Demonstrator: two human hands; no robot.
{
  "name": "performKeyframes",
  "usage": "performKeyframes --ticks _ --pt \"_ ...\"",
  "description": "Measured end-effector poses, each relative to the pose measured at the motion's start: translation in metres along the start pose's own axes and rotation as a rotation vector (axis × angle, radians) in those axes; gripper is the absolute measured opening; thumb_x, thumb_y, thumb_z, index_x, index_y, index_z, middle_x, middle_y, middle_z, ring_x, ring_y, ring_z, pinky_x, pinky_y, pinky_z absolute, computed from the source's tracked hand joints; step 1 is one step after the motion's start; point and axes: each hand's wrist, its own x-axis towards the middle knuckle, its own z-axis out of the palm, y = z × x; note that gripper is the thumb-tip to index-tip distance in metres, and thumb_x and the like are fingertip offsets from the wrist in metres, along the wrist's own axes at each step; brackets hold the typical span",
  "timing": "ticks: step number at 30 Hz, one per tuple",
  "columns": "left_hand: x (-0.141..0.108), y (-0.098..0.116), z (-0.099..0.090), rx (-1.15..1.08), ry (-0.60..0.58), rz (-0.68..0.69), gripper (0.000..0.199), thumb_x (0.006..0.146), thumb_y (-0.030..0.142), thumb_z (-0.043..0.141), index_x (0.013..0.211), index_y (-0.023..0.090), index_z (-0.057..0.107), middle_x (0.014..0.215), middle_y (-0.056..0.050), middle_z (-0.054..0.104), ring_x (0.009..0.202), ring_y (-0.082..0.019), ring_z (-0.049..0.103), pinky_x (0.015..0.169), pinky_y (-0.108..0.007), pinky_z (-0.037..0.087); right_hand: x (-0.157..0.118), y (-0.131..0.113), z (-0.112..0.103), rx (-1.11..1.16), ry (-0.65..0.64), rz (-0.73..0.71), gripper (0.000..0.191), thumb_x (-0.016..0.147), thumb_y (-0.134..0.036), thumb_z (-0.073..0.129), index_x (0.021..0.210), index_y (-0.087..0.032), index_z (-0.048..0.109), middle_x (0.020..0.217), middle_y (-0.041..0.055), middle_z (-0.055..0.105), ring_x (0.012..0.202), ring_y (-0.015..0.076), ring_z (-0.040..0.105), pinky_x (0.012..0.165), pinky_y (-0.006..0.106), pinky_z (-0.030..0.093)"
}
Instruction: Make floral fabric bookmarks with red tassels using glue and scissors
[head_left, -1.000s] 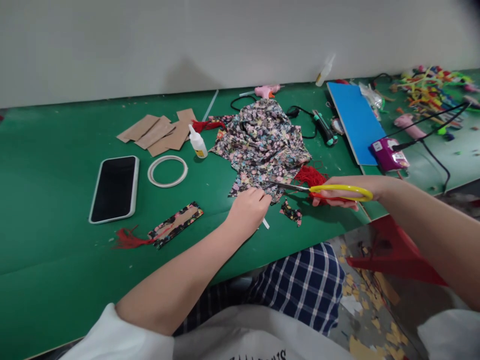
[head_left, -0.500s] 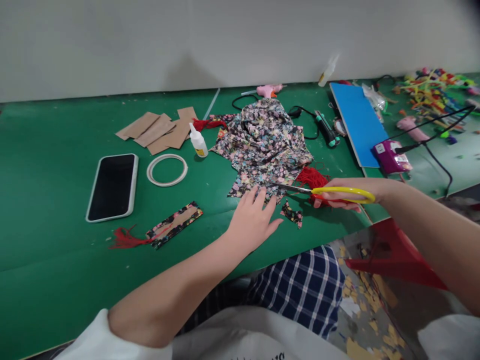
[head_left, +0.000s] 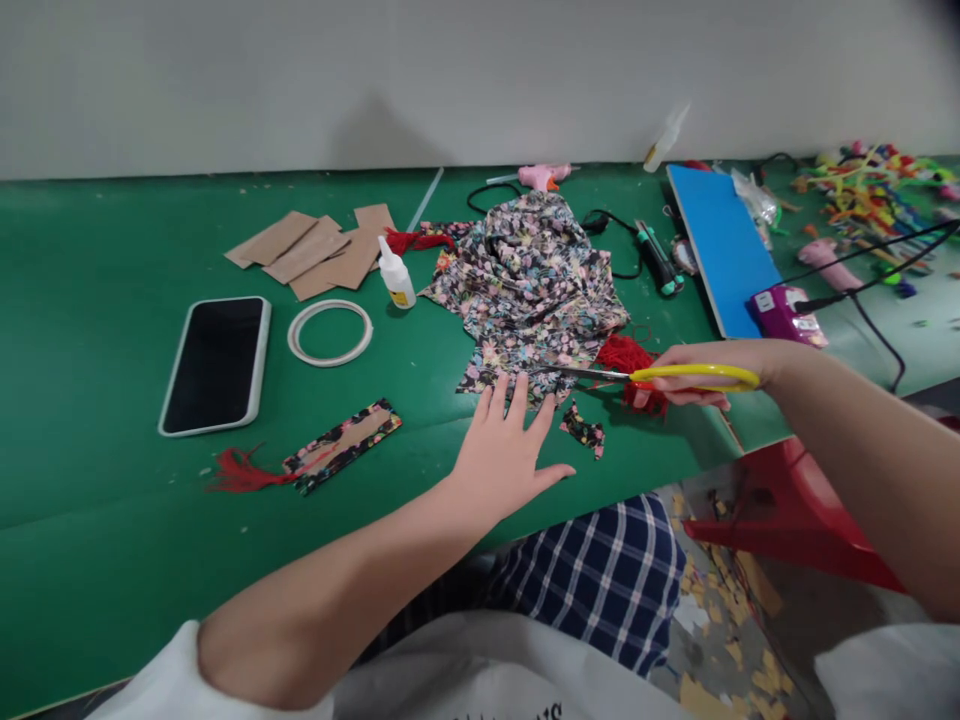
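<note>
Dark floral fabric (head_left: 536,275) lies rumpled across the middle of the green table (head_left: 97,255). My left hand (head_left: 504,445) rests flat with fingers spread, its fingertips on the fabric's near edge. In my right hand (head_left: 686,375) are scissors (head_left: 697,376) with yellow handles. Their blades point left and lie at the fabric's near right edge; how far apart they are I cannot tell. A small fabric scrap (head_left: 583,430) lies just right of my left hand. Red thread (head_left: 626,360) is bunched beside the blades. A fabric-edged cardboard bookmark (head_left: 345,445) with a red tassel lies at left.
Left of the fabric are a phone (head_left: 217,365), a tape roll (head_left: 330,362), cardboard pieces (head_left: 289,240) and a glue bottle (head_left: 396,275). Behind it sits a pink glue gun (head_left: 541,178). A box cutter (head_left: 658,258), blue board (head_left: 720,250) and purple power box (head_left: 786,315) stand to the right.
My left hand's fingers have spread wider on the fabric, with the thumb reaching farther right. The scissors stay at the fabric's edge. The view has shifted slightly.
</note>
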Motion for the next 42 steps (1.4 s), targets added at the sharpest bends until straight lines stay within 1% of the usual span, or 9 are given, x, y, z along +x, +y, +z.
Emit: performKeyframes --ticks 2,4,8,14,18,26,35,39,42 --pt "0.0 0.001 0.003 -0.002 -0.017 -0.009 0.087 0.077 0.075 0.028 0.143 0.019 0.023 0.149 -0.02 0.019 0.137 -0.041 0.013 0.108 -0.052 0.018 0.0 -0.002 -0.002 0.0 -0.008 0.008 0.054 0.078 -0.062 0.05 0.101 -0.015 0.062 0.057 -0.0037 0.043 0.041 0.0042 0.036 0.034 0.015 0.032" --pt "-0.001 0.002 0.005 -0.004 -0.037 -0.016 0.09 0.075 0.077 0.026 0.144 0.019 0.02 0.15 -0.019 0.016 0.137 -0.041 0.011 0.109 -0.053 0.017 0.001 -0.004 -0.003 -0.003 -0.015 0.008 0.052 0.076 -0.063 0.052 0.095 -0.015 0.062 0.058 -0.0038 0.044 0.041 0.004 0.035 0.033 0.016 0.032" --pt "0.0 0.003 0.006 -0.003 -0.067 -0.021 0.094 0.073 0.08 0.023 0.145 0.02 0.018 0.151 -0.018 0.014 0.138 -0.041 0.007 0.109 -0.054 0.014 -0.002 -0.009 -0.003 -0.012 -0.019 -0.011 0.051 0.075 -0.065 0.051 0.083 -0.015 0.057 0.055 -0.0057 0.04 0.038 0.003 0.032 0.033 0.016 0.03" --pt "-0.001 0.003 0.004 -0.004 -0.078 -0.014 0.09 0.073 0.079 0.025 0.144 0.023 0.021 0.151 -0.017 0.015 0.137 -0.042 0.007 0.109 -0.055 0.014 -0.004 -0.014 -0.003 -0.049 -0.008 0.017 0.048 0.075 -0.064 0.051 0.073 -0.017 0.049 0.053 -0.0069 0.037 0.039 0.0029 0.032 0.033 0.015 0.028" --pt "-0.001 0.003 0.002 -0.009 -0.067 -0.012 0.088 0.074 0.078 0.027 0.142 0.022 0.026 0.15 -0.018 0.017 0.137 -0.042 0.009 0.108 -0.055 0.015 -0.003 -0.013 -0.002 -0.058 -0.021 0.005 0.052 0.073 -0.068 0.049 0.069 -0.016 0.048 0.05 -0.007 0.036 0.037 0.003 0.029 0.031 0.016 0.027" --pt "0.0 0.004 -0.003 0.002 -0.049 -0.01 0.083 0.076 0.075 0.033 0.14 0.022 0.032 0.148 -0.016 0.024 0.136 -0.042 0.015 0.106 -0.055 0.021 -0.007 -0.014 -0.001 -0.079 -0.02 -0.02 0.05 0.082 -0.063 0.041 0.066 -0.015 0.049 0.047 -0.0061 0.037 0.034 0.0022 0.028 0.032 0.018 0.023" --pt "-0.001 0.003 0.0 0.009 -0.038 -0.004 0.082 0.077 0.074 0.032 0.14 0.023 0.031 0.148 -0.017 0.024 0.136 -0.042 0.016 0.106 -0.055 0.021 -0.007 -0.015 -0.004 -0.071 0.027 0.029 0.042 0.083 -0.056 0.045 0.079 -0.015 0.055 0.05 -0.0073 0.037 0.034 0.0022 0.031 0.033 0.018 0.02" --pt "-0.001 0.004 -0.002 0.011 -0.027 -0.004 0.081 0.077 0.073 0.034 0.14 0.023 0.031 0.147 -0.018 0.026 0.135 -0.043 0.017 0.106 -0.056 0.02 -0.007 -0.016 -0.007 -0.089 0.03 0.031 0.039 0.082 -0.053 0.048 0.077 -0.015 0.056 0.049 -0.0078 0.037 0.034 0.0017 0.031 0.033 0.017 0.021" --pt "-0.001 0.004 -0.003 0.019 -0.001 -0.004 0.079 0.078 0.072 0.034 0.14 0.024 0.031 0.147 -0.017 0.027 0.135 -0.041 0.019 0.107 -0.058 0.017 -0.007 -0.017 -0.008 -0.111 0.023 0.032 0.039 0.083 -0.052 0.047 0.078 -0.014 0.056 0.047 -0.0079 0.035 0.034 0.0018 0.03 0.033 0.017 0.022"
